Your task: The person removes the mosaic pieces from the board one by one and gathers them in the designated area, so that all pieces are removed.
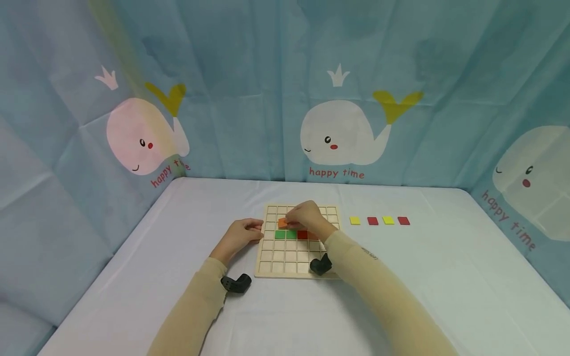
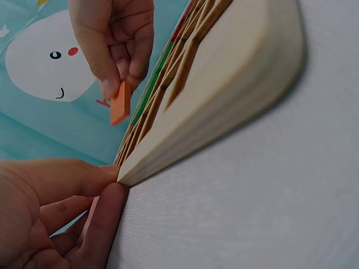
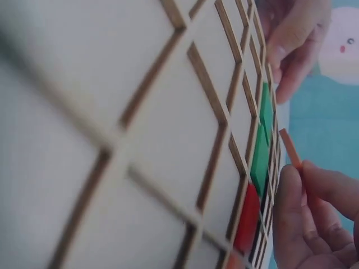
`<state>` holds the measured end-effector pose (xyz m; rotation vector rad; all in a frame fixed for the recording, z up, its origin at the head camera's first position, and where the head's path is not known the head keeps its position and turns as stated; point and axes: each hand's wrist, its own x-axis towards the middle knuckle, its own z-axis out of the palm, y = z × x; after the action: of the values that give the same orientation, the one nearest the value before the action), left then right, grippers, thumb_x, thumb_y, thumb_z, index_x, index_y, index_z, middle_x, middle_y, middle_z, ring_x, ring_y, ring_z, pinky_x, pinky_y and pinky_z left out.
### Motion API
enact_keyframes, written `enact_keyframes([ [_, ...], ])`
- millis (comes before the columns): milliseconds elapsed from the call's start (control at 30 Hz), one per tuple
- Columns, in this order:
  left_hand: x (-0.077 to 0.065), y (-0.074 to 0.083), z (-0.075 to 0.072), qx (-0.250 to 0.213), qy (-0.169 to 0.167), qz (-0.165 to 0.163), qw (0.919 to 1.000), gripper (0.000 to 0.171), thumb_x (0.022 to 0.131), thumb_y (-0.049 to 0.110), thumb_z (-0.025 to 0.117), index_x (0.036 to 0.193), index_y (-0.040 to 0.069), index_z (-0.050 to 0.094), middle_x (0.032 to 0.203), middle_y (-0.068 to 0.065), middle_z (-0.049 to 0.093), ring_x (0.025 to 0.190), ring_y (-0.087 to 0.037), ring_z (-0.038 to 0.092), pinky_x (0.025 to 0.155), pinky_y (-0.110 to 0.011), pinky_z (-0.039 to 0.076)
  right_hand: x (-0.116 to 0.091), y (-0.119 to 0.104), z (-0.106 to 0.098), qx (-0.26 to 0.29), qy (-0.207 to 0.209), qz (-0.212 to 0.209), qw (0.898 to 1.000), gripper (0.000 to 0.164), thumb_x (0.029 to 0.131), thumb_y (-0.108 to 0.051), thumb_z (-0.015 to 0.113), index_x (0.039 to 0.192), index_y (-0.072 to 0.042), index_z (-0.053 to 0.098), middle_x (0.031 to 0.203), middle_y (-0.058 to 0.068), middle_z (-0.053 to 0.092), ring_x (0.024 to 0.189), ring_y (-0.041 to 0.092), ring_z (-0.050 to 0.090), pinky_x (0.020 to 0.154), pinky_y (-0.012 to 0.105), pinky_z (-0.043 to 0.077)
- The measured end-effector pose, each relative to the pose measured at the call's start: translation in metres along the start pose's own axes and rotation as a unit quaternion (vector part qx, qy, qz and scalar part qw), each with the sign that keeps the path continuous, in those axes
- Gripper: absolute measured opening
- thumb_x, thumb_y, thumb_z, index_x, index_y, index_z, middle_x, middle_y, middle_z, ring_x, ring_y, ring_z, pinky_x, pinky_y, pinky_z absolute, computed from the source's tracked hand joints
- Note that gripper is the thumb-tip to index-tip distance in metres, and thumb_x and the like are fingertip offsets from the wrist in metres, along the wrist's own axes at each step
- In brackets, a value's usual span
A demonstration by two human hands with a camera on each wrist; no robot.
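A wooden grid board (image 1: 278, 268) lies flat on the white table. My right hand (image 1: 307, 216) pinches an orange square tile (image 2: 120, 104) between thumb and fingertips, tilted above the board's left part. On the board's left edge, my left hand (image 1: 240, 238) grips the rim with thumb and fingers, seen close in the left wrist view. Just below the held tile, one row carries two green tiles (image 1: 280, 235), a red tile (image 1: 302, 235) and an orange tile (image 1: 313, 236), partly hidden by the right wrist.
Right of the board, a row of loose tiles alternates yellow (image 1: 355, 220) and red (image 1: 372, 221). The white table (image 1: 445, 277) meets a blue curtain (image 1: 249, 99) with whale prints at the back and sides. A black wrist device (image 1: 236, 283) hangs at each sleeve.
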<state>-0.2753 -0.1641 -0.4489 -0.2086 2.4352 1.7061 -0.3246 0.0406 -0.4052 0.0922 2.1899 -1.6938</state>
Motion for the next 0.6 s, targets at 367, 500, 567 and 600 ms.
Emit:
enact_keyframes([
  [367,0.000,0.001,0.001,0.005,0.006,0.005,1.0000,0.045,0.089,0.002,0.070,0.133,0.002,0.060,0.109,-0.012,0.064,0.093,-0.016,0.061,0.077,-0.023,0.057,-0.020,0.002,-0.055,-0.067,0.005,-0.028,0.997,0.023,0.089,-0.010,0.073,0.106,0.005,0.073,0.095,0.011,0.076,0.070,0.011,0.072,0.082,0.033,0.061],
  [500,0.000,0.000,0.001,0.005,0.005,0.001,1.0000,0.046,0.089,0.001,0.069,0.134,0.001,0.060,0.109,-0.011,0.064,0.093,-0.015,0.060,0.077,-0.023,0.057,-0.026,0.005,-0.078,-0.056,0.005,-0.014,0.998,0.026,0.091,-0.009,0.071,0.111,0.007,0.071,0.094,0.009,0.076,0.069,0.008,0.070,0.087,0.034,0.060],
  [567,0.001,0.000,0.001,0.007,0.004,0.002,1.0000,0.046,0.089,0.001,0.069,0.134,0.001,0.059,0.109,-0.012,0.064,0.092,-0.014,0.061,0.077,-0.023,0.057,-0.027,0.007,-0.091,-0.056,0.013,-0.005,0.998,0.027,0.091,-0.010,0.071,0.112,0.007,0.070,0.092,0.007,0.075,0.069,0.006,0.069,0.085,0.031,0.061],
  [600,0.001,-0.001,0.001,0.008,0.004,0.003,1.0000,0.047,0.089,0.001,0.069,0.134,0.000,0.059,0.110,-0.012,0.064,0.092,-0.014,0.061,0.078,-0.023,0.058,-0.027,0.008,-0.097,-0.055,0.017,-0.001,0.998,0.028,0.091,-0.011,0.071,0.113,0.007,0.070,0.092,0.006,0.075,0.069,0.006,0.069,0.084,0.030,0.061],
])
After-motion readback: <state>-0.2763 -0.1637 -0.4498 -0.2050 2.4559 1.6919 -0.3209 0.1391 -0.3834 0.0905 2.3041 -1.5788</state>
